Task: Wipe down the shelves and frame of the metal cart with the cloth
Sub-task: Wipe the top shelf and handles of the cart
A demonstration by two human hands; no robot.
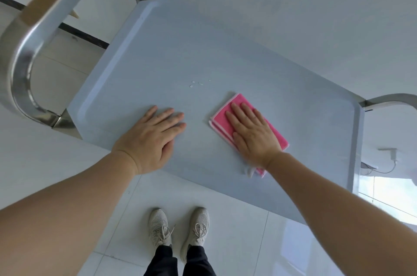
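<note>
The cart's top shelf (203,50) stands on white floor tiles (225,242). The pink cloth (228,115) lies near the shelf's front edge, under the flat right hand (252,133). Left of the cloth, the left hand (153,135) rests flat, holding nothing; water drops (196,84) lie behind them.

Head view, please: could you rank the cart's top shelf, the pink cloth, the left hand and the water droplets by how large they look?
1. Top shelf
2. Left hand and pink cloth: unsure, since the right hand covers much of the cloth
3. Water droplets

No readable text, labels, brands or numbers on anything visible.
</note>
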